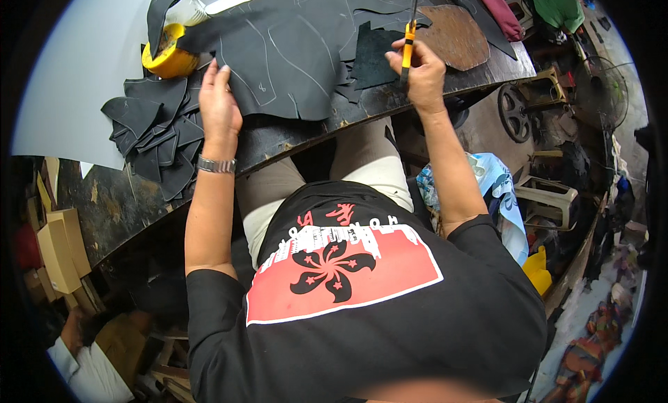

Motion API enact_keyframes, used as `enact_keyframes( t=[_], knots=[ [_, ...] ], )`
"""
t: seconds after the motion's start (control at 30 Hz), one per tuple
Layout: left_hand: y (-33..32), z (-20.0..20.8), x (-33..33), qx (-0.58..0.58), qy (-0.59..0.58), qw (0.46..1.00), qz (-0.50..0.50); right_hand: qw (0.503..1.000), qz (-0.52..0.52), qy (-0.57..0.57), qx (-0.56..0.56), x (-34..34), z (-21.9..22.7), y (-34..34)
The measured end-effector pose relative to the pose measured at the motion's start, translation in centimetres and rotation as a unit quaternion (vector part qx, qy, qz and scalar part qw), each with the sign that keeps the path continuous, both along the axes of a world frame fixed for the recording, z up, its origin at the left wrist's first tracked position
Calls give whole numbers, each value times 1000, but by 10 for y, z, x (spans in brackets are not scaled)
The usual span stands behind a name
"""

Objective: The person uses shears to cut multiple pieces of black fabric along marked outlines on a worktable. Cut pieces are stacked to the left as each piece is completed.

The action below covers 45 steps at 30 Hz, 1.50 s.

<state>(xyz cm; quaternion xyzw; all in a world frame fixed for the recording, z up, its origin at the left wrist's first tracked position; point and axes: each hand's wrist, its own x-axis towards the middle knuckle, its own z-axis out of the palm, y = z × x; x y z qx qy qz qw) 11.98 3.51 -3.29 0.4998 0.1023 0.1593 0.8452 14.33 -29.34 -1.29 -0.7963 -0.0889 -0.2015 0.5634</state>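
The left hand lies flat, fingers together and stretched forward, pressing down on the near edge of a large sheet of black leather marked with pale chalk outlines. A metal watch sits on that wrist. The right hand is closed in a fist around a slim cutting knife with an orange-yellow handle, held upright with its dark blade end pointing away over the sheet's right side.

The sheet is spread across a dark, worn wooden workbench, whose scuffed front edge runs in a curve from lower left to upper right. Just left of the left hand lies a heap of cut black leather pieces, overlapping one another at the bench edge. Beyond them stands a yellow roll of tape, and under that side a wide grey sheet covers the bench. A brown rounded leather piece lies to the right of the knife.

The room around is crowded: cardboard boxes stacked at lower left, a black wheel and a pale plastic stool to the right, and a standing fan further off. Another person crouches at the lower left corner.
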Motion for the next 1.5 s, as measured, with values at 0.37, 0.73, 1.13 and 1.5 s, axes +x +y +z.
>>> enact_keyframes(
  t=[0.37,0.73,1.13,1.5],
  knots=[
    [-14,5,-23,229,-22,973,-8,878,-11,34,-478,55,41,0],
    [-13,7,-28,295,-9,949,-109,966,82,-241,-38,74,106,-45],
    [-14,9,-25,292,-5,950,-112,979,17,103,174,-23,18,-40],
    [-47,20,-68,228,-37,959,-165,896,185,364,174,-106,4,31]
  ],
)
